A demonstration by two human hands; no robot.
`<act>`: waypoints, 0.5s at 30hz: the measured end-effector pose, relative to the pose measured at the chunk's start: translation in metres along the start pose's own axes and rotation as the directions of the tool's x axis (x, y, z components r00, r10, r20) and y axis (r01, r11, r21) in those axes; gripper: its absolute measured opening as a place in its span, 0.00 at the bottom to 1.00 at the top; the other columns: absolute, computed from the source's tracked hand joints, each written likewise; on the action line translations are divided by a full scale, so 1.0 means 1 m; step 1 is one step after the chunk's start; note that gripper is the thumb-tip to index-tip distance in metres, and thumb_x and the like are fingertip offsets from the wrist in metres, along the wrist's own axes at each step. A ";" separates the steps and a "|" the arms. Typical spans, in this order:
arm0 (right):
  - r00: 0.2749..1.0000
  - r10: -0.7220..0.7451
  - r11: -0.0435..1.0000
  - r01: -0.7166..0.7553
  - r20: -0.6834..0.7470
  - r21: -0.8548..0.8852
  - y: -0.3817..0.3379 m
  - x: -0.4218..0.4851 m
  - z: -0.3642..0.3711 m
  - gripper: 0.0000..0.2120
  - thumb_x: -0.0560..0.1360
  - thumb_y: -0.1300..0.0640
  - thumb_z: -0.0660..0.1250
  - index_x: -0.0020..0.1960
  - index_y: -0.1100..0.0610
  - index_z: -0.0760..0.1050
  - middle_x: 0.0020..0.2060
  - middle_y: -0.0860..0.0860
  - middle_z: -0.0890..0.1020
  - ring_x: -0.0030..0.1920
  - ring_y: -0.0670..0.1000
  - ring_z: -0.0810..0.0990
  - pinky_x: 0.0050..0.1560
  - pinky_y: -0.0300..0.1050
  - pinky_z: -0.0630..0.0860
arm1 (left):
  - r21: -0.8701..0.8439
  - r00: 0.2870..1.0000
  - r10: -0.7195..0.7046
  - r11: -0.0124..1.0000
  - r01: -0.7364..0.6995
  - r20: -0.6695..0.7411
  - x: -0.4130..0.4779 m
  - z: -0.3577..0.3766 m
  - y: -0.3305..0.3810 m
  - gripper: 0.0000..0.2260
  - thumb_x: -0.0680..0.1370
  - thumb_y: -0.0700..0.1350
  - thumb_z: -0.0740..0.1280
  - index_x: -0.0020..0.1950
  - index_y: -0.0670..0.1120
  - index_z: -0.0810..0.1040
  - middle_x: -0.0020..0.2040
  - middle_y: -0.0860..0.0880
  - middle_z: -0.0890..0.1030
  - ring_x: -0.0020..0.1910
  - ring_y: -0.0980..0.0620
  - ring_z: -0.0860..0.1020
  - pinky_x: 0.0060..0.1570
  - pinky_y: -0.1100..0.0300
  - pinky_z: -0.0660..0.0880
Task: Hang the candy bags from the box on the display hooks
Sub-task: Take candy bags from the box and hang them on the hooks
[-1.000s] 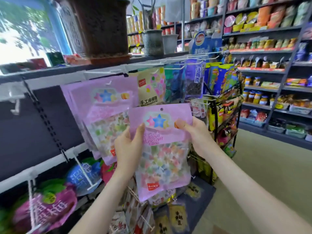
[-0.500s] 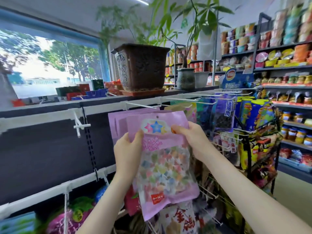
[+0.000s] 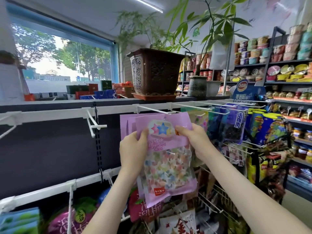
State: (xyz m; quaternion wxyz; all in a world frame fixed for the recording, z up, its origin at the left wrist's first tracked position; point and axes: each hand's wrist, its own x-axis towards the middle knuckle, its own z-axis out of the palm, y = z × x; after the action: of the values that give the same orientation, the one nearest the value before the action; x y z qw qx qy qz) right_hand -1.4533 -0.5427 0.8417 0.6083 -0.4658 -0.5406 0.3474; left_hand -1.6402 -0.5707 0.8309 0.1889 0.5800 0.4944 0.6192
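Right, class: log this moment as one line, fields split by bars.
step: hanging | left hand: grips candy bag by left edge | right hand: pinches its top right | hook: just above bag hole, threading unclear

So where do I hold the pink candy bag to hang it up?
Pinch the bag by its flat top strip, one hand from each side, as the left hand and right hand do. Candy bulges lower down, and the middle hole is left clear for the hook.
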 end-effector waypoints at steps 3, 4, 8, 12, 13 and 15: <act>1.000 0.001 1.000 -0.001 0.018 0.014 -0.002 0.001 0.002 0.07 0.74 0.58 0.69 0.51 0.59 0.80 0.46 0.57 0.85 0.46 0.56 0.84 0.47 0.50 0.79 | 0.021 1.000 0.010 1.000 -0.010 -0.014 0.001 0.000 -0.001 0.25 0.79 0.49 0.63 0.25 0.47 0.59 0.20 0.54 0.61 0.23 0.55 0.60 0.26 0.61 0.56; 1.000 -0.005 1.000 0.005 0.018 0.020 -0.001 0.001 0.003 0.06 0.74 0.58 0.69 0.50 0.59 0.80 0.45 0.56 0.85 0.45 0.55 0.84 0.46 0.48 0.79 | 0.026 1.000 0.017 1.000 -0.016 -0.019 0.001 0.000 -0.001 0.25 0.79 0.48 0.64 0.24 0.48 0.59 0.20 0.54 0.61 0.22 0.55 0.60 0.25 0.61 0.56; 0.999 -0.012 0.999 0.011 0.034 0.044 0.003 0.003 0.004 0.05 0.74 0.58 0.69 0.49 0.57 0.80 0.42 0.53 0.85 0.42 0.52 0.84 0.41 0.45 0.81 | 0.033 0.999 0.049 0.998 -0.048 -0.019 0.001 0.001 -0.007 0.25 0.80 0.49 0.63 0.25 0.47 0.59 0.20 0.54 0.61 0.22 0.55 0.60 0.27 0.59 0.56; 0.999 -0.018 0.999 0.016 0.046 0.036 0.009 0.003 0.003 0.04 0.74 0.57 0.69 0.48 0.56 0.80 0.42 0.52 0.85 0.41 0.51 0.84 0.40 0.44 0.80 | 0.062 0.997 0.075 0.995 -0.074 -0.024 0.000 0.001 -0.010 0.25 0.80 0.48 0.63 0.25 0.47 0.58 0.19 0.54 0.60 0.20 0.54 0.60 0.23 0.62 0.57; 0.999 -0.019 0.999 0.017 0.051 0.039 0.010 0.003 0.004 0.04 0.74 0.57 0.69 0.48 0.56 0.79 0.41 0.52 0.85 0.41 0.50 0.84 0.38 0.43 0.79 | 0.076 0.996 0.083 0.994 -0.081 -0.025 0.000 0.001 -0.011 0.25 0.80 0.48 0.63 0.25 0.47 0.58 0.19 0.54 0.60 0.20 0.54 0.59 0.24 0.62 0.58; 0.998 -0.027 0.998 0.024 0.053 0.052 0.012 0.003 0.005 0.04 0.74 0.57 0.69 0.48 0.56 0.79 0.41 0.52 0.85 0.42 0.51 0.85 0.38 0.43 0.79 | 0.091 0.995 0.092 0.992 -0.089 -0.027 0.000 0.001 -0.013 0.25 0.80 0.49 0.63 0.25 0.47 0.58 0.20 0.54 0.61 0.21 0.55 0.59 0.24 0.61 0.56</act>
State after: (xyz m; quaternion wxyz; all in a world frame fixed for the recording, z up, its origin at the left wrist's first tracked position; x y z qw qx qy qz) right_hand -1.4566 -0.5353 0.8311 0.6096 -0.4336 -0.5536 0.3659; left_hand -1.6442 -0.5643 0.8198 0.1266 0.5999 0.4981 0.6132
